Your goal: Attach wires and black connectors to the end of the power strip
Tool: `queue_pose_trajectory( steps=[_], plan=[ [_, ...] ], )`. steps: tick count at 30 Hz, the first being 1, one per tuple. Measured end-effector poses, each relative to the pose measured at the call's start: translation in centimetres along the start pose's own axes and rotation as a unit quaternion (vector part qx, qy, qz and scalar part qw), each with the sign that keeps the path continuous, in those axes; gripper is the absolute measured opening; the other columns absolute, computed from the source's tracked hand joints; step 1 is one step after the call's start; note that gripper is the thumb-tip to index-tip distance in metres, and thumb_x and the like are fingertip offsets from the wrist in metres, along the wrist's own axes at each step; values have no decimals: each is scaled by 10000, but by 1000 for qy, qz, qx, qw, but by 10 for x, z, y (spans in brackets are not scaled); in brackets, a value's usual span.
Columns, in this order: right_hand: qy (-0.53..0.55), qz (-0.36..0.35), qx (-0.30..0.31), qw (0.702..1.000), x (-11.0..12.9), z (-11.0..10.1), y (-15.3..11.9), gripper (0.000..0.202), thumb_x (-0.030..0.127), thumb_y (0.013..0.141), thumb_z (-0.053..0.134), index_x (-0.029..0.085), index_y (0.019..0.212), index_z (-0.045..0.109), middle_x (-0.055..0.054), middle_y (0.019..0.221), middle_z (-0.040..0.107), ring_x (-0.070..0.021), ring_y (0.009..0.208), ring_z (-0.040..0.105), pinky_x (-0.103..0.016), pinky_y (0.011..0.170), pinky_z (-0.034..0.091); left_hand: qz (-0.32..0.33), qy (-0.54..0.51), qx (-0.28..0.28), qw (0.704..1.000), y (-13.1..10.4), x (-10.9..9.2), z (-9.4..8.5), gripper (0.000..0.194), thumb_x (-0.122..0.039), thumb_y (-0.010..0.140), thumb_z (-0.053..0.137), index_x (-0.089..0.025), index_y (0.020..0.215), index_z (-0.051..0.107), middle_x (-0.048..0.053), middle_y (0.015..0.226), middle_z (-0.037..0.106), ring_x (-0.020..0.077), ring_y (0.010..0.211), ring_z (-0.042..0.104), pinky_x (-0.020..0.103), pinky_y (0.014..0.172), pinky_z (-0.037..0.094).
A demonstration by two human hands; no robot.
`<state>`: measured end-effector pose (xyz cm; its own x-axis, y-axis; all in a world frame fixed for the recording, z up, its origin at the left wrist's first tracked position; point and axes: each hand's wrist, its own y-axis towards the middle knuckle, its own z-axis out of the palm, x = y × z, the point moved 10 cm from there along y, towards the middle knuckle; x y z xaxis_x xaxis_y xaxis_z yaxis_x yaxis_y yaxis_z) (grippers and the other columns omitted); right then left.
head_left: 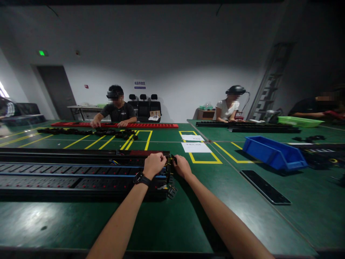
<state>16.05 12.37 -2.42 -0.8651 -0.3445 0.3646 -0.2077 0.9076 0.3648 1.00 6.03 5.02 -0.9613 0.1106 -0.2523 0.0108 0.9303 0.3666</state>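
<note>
A long black power strip unit (105, 183), with rows of dark modules, small red dots and blue strips along it, lies across the table at left. My left hand (155, 164), a watch on its wrist, rests at the unit's right end with fingers curled closed; what they grip is hidden. Just past that end, my right hand (182, 166) is closed, thumb and fingers pinched at a small black piece (174, 158) touching or close to the end. A loose-looking black end part (171, 191) and some wires show at the near corner.
On the green table (215, 223) are white paper sheets (196, 148), a blue bin (275, 153), a dark phone-like slab (265, 187) and a green tray (300, 121). Across it, one person (118, 111) works by a red rail (153, 125), another (228, 108) by black rails (264, 128).
</note>
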Motion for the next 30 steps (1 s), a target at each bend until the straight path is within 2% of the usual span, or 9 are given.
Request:
queue_pose_trajectory(
  steps=[10, 17, 30],
  plan=[
    [-4, -9, -4, 1000, 1, 1, 0, 196, 253, 997, 475, 178, 1096, 626, -111, 1068, 693, -221, 990, 602, -282, 830, 404, 5, 1, -5, 1000, 1, -1, -1, 327, -403, 954, 463, -236, 841, 720, 68, 860, 760, 217, 830, 720, 263, 694, 478],
    [-1, -1, 4, 1000, 1, 1, 0, 195, 238, 995, 482, 175, 1107, 630, -117, 1077, 693, -217, 1012, 600, -274, 853, 404, -12, 2, 4, 1000, 0, 0, -1, 315, -404, 951, 482, -236, 872, 735, 72, 889, 767, 210, 869, 720, 257, 736, 490],
    [-1, -1, 0, 1000, 1, -1, -1, 183, 251, 998, 474, 185, 1072, 627, -111, 1056, 688, -215, 986, 598, -274, 831, 400, 3, 0, -5, 1000, 1, 0, 1, 324, -414, 947, 464, -240, 843, 717, 65, 856, 758, 216, 827, 716, 265, 707, 480]
  ],
)
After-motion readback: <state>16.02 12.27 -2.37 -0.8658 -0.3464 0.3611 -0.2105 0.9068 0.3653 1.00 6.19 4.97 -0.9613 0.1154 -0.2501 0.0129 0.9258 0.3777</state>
